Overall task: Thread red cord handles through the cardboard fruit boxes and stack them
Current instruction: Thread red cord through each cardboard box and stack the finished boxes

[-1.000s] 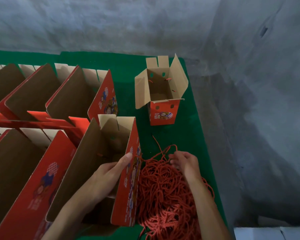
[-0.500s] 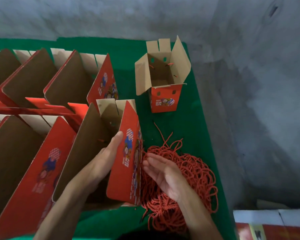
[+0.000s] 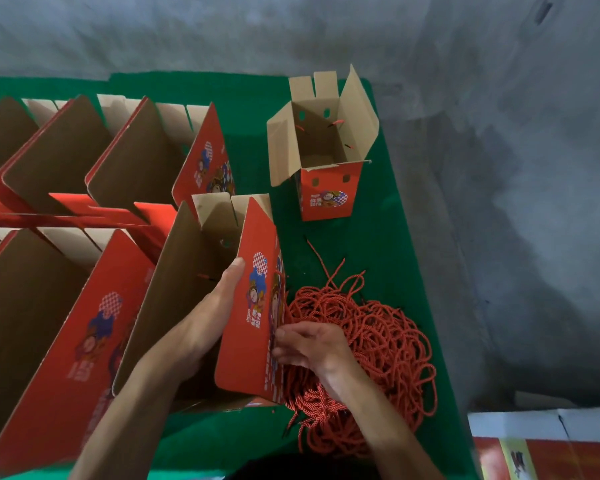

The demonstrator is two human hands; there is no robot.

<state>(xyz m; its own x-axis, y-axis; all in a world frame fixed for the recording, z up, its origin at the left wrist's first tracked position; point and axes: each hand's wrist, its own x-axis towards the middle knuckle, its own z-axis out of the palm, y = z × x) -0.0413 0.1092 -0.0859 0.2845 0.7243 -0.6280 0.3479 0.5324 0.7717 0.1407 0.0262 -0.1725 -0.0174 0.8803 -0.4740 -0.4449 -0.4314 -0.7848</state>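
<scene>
A red printed fruit box (image 3: 246, 306) stands open-topped on the green table cover (image 3: 388, 237), and everything else here is placed from it. The left hand (image 3: 205, 320) reaches into the box from the near side, palm flat against the inner face of its right wall, fingers straight and close together, the thumb (image 3: 234, 268) lying along the wall's top edge. The right hand (image 3: 309, 344) is on the outer side of that same wall, its fingertips against the printed face with the fingers bent; whether they pinch a cord end there cannot be made out. A short bit of red cord (image 3: 207, 277) pokes through the box's brown left inner wall.

Just right of the box, touching its base, lies the tangled pile of red cords (image 3: 378, 348), with the right wrist resting over its near part. A single loose strand (image 3: 321, 261) trails from the pile toward the far side.

Beyond the box and to its right, well apart, stands a smaller upright box (image 3: 326, 188) with its four top flaps raised; small red cord ends show through holes in its inner walls.

Left of the held box, rows of open boxes (image 3: 59, 306) stand side by side, brown insides up, red printed faces showing. At the near right corner, off the cover, lies a flat white and red printed carton (image 3: 541, 445).
</scene>
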